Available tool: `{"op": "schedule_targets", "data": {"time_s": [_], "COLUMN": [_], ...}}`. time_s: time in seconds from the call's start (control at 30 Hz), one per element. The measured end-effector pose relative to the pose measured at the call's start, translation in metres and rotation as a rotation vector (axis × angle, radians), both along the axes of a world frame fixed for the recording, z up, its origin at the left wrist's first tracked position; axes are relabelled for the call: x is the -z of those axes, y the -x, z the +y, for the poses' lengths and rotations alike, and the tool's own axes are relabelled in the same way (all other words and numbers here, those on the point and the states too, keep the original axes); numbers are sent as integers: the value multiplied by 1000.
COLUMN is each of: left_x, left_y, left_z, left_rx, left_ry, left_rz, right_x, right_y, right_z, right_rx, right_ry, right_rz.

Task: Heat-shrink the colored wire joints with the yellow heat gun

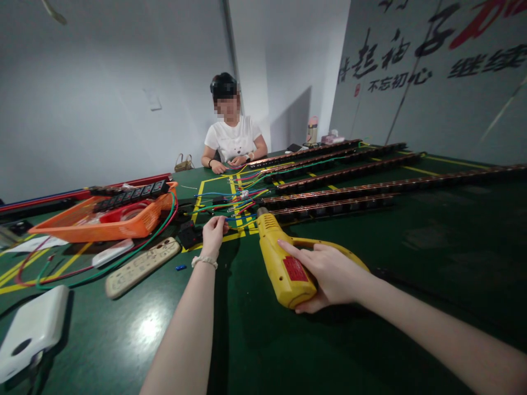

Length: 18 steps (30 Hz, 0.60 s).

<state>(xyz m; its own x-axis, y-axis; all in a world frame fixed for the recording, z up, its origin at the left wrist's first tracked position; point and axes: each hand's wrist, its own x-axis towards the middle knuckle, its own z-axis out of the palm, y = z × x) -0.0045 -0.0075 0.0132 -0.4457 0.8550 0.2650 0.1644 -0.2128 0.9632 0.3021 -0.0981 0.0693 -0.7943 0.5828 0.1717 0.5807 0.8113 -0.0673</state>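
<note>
Green table (255, 351) leaves room between forearms (187, 334) at six o'clock, far edge toward twelve; yellow heat gun (284, 258), at five, is gripped by the curled right hand (327, 274); left hand (214, 233), at eight, pinches a blue wire (235, 219), fingertips together.

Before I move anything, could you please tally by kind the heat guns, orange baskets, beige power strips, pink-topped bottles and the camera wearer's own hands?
Heat gun: 1
Orange basket: 1
Beige power strip: 1
Pink-topped bottle: 1
Wearer's hands, left hand and right hand: 2
Total: 6
</note>
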Motion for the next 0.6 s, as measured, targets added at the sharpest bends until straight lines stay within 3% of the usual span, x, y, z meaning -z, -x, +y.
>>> {"op": "schedule_targets", "data": {"time_s": [0.6], "left_x": [-1], "left_y": [-4], "left_z": [0], "left_rx": [-52], "left_ry": [-9], "left_rz": [34], "right_x": [-3], "right_y": [21], "right_z": [9], "right_rx": [-129], "right_ry": [24], "right_rz": [23]}}
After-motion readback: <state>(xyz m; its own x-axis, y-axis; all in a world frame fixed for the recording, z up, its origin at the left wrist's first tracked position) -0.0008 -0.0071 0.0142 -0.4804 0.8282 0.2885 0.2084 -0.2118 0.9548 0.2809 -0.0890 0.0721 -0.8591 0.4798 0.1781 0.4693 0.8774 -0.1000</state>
